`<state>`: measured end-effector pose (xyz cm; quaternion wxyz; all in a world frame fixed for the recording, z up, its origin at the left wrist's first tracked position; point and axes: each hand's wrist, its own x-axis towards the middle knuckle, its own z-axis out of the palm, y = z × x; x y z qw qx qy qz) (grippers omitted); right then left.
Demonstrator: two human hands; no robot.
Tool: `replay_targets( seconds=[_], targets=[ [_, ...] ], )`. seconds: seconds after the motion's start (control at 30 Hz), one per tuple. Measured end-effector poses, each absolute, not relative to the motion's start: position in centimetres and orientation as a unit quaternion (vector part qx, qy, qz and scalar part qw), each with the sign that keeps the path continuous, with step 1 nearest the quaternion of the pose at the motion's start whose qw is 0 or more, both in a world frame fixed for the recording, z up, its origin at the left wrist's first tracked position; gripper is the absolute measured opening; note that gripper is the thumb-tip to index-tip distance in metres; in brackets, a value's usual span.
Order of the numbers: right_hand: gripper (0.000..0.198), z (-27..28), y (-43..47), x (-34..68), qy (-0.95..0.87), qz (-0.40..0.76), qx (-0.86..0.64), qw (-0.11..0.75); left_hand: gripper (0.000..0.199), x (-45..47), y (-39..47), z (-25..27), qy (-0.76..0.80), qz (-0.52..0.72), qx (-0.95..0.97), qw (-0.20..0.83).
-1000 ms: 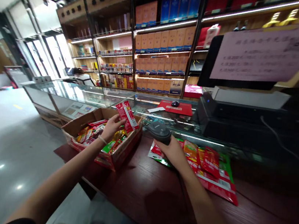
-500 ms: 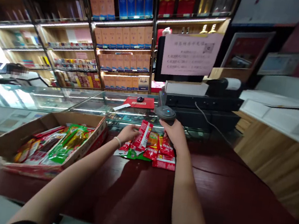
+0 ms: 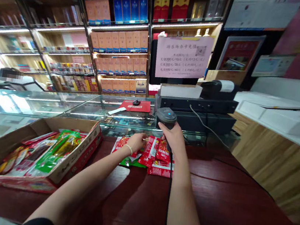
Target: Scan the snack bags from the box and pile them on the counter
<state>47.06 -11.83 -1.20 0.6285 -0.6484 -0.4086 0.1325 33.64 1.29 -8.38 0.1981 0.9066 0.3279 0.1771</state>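
Observation:
My right hand [image 3: 175,137] is wrapped round the handle of a dark barcode scanner [image 3: 167,115], its black cable running down along my forearm. The scanner's head is above the far side of a pile of snack packets. My left hand [image 3: 136,142], with a pale bracelet at the wrist, pinches the edge of a red snack packet [image 3: 151,148] that has a white strip on it. Its fingertips are partly hidden. Other red packets [image 3: 160,169] and a green packet [image 3: 128,161] lie beneath and beside both hands on the dark red counter [image 3: 131,206].
To the left stands an open cardboard box [image 3: 76,161] of colourful packets. Behind the pile is a glass display case [image 3: 97,110] with a red mat [image 3: 142,106] and a black mouse [image 3: 136,102] on top. A black till [image 3: 196,104] stands at the back.
My left hand has brought the red packet lower and to the right, closer to my right hand. The scanner is still in my right hand. The whole view has shifted slightly.

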Motion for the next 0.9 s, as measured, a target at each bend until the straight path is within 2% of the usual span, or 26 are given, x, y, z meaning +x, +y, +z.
replay_targets(
  seconds=[0.17, 0.37, 0.5, 0.63, 0.7, 0.83, 0.9],
  targets=[
    [0.052, -1.4, -10.2, 45.5, -0.408, 0.083, -0.655, 0.631, 0.028, 27.8, 3.4, -4.5, 0.332, 0.216, 0.904, 0.164],
    [0.06, -1.8, -7.7, 40.7, -0.49, 0.14, -0.563, 0.651, 0.028, 14.1, 5.1, -0.4, 0.394, 0.324, 0.847, 0.15],
    [0.061, -1.2, -7.2, 35.4, -0.525, 0.197, -0.535, 0.632, 0.032, 4.8, 7.1, -0.4, 0.473, 0.365, 0.777, 0.2],
    [0.051, 0.1, -6.5, 30.1, -0.538, 0.281, -0.503, 0.616, 0.041, -2.1, 9.2, -2.7, 0.507, 0.398, 0.719, 0.261],
    [0.046, 0.7, -5.7, 27.8, -0.542, 0.323, -0.483, 0.608, 0.042, -4.2, 10.1, -4.1, 0.527, 0.381, 0.708, 0.276],
    [0.041, 1.0, -3.4, 24.1, -0.563, 0.38, -0.442, 0.586, 0.039, -5.7, 11.3, -5.8, 0.573, 0.266, 0.71, 0.311],
    [0.037, 0.5, -2.2, 22.8, -0.576, 0.394, -0.431, 0.571, 0.041, -5.5, 11.4, -6.2, 0.59, 0.212, 0.73, 0.273]
  ],
)
